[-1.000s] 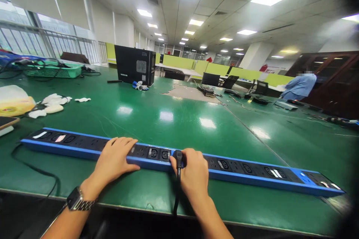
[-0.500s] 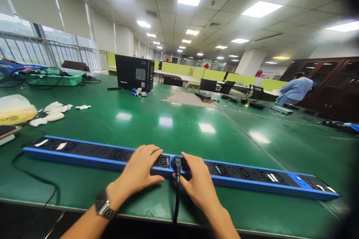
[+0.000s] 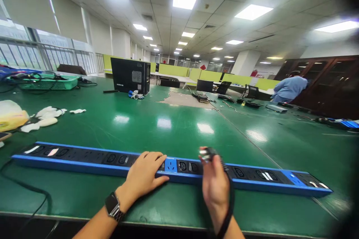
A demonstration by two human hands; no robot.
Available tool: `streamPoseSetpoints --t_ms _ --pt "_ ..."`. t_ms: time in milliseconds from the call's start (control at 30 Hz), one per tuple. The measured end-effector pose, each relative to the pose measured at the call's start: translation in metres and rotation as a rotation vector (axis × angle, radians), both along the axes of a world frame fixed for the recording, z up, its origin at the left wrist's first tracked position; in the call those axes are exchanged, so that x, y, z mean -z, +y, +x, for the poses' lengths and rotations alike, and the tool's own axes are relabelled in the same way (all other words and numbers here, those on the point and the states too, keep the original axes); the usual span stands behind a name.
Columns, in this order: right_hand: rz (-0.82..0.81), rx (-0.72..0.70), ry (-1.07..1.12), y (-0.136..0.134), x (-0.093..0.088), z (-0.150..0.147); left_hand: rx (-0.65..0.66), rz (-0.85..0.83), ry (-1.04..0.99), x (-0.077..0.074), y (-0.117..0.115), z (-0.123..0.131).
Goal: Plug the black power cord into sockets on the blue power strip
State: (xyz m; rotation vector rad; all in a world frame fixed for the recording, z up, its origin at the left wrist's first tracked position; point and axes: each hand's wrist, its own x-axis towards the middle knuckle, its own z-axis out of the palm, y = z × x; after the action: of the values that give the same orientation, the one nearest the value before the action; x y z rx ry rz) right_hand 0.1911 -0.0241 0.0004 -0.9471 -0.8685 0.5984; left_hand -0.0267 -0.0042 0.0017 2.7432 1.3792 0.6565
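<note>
While the power strip [image 3: 186, 177] lengthwise across the lower frame is clasped by the left hand [image 3: 146, 173] beside a blue socket [image 3: 171, 164], the plug [image 3: 211, 152] is held by the right hand [image 3: 214, 182].

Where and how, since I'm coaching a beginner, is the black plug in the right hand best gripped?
Probably around the black plug's body, coming from the cable side: its metal prongs point leftward, while the cable leaves the other end.
</note>
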Motion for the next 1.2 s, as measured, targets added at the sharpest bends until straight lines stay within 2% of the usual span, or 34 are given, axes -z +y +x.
streamPoseSetpoints --t_ms 33,100,133,233,300,400,567,767,933,1067,1200 --pt "-0.006 0.053 0.127 0.0 -0.001 0.013 -0.004 -0.001 0.004 0.0 0.0 0.0" --pt "-0.079 0.196 0.144 -0.004 0.001 0.04 -0.009 -0.004 0.007 0.0 0.0 0.001" --pt "-0.119 0.243 0.094 -0.008 0.002 0.052 -0.009 -0.004 0.006 0.0 0.0 0.001" --pt "-0.228 0.312 -0.313 -0.019 0.008 0.072 -0.006 0.0 0.003 -0.001 -0.001 0.002" --pt "-0.254 0.295 -0.594 -0.021 0.011 0.073 -0.006 0.003 0.005 -0.002 -0.001 0.002" --pt "-0.272 0.268 -0.789 -0.016 0.015 0.063 -0.009 0.012 0.004 -0.002 0.0 0.001" --pt "-0.332 0.361 -0.93 -0.007 0.019 0.053 0.0 0.024 -0.003 -0.001 0.0 0.001" --pt "-0.284 0.386 -1.127 -0.015 0.025 0.048 0.016 -0.01 -0.019 -0.003 0.001 0.001" --pt "-0.237 0.512 -1.216 -0.02 0.044 0.052 0.011 -0.089 -0.179 -0.009 0.0 0.002" --pt "-0.271 0.51 -1.327 -0.036 0.064 0.06 0.072 -0.17 -0.371 -0.012 -0.005 0.026" --pt "-0.284 0.521 -1.343 -0.054 0.074 0.062 0.174 -0.214 -0.386 -0.013 -0.01 0.075"
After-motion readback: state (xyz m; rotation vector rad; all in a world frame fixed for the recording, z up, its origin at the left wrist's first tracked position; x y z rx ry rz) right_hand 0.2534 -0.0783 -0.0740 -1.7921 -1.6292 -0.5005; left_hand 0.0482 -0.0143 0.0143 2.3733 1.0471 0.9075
